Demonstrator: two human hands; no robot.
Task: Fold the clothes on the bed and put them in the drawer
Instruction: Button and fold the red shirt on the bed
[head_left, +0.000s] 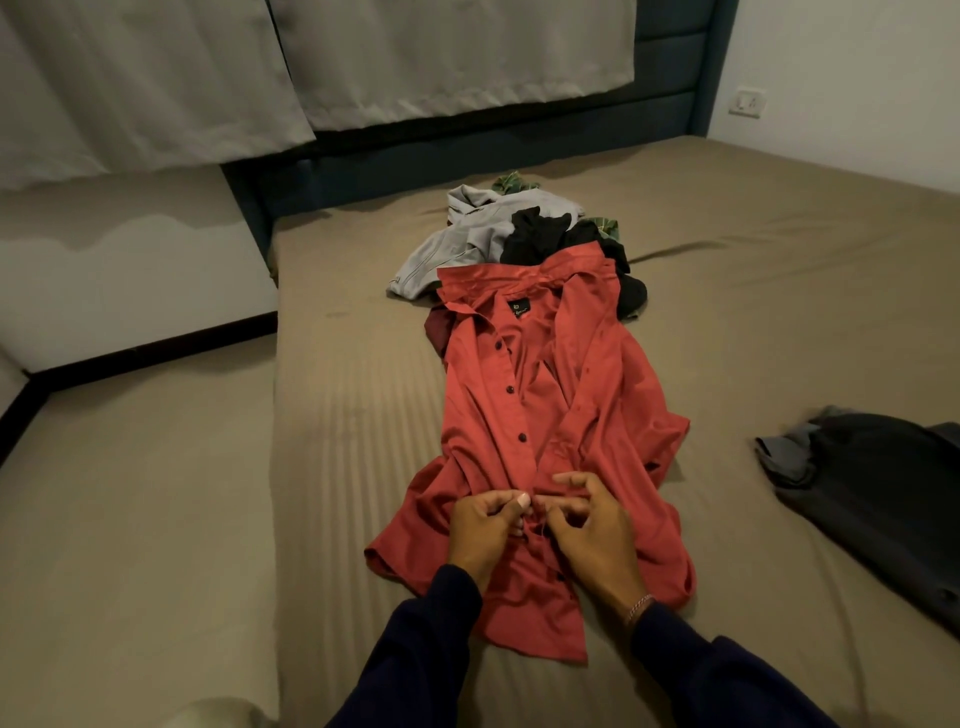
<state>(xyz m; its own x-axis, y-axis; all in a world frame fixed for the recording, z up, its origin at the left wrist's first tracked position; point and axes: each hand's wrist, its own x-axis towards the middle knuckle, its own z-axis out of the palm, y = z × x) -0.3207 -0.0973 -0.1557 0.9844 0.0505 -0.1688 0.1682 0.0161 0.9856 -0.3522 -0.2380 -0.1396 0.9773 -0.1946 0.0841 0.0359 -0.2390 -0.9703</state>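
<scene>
A red button-up shirt (545, 410) lies front-up and lengthwise on the bed (363, 415), collar at the far end. My left hand (480, 530) and my right hand (592, 530) meet at its lower placket, each pinching the fabric beside a button. Beyond the collar sits a heap of clothes: a grey garment (462, 239), a black one (550, 236) and a green patterned piece (514, 182). A dark maroon garment (437, 332) peeks out under the shirt's left shoulder.
A dark grey garment (883, 493) lies on the bed at the right. A dark blue headboard (493, 150) runs along the far side under grey curtains (311, 67). A wall socket (748, 102) is at the upper right. Floor lies to the left.
</scene>
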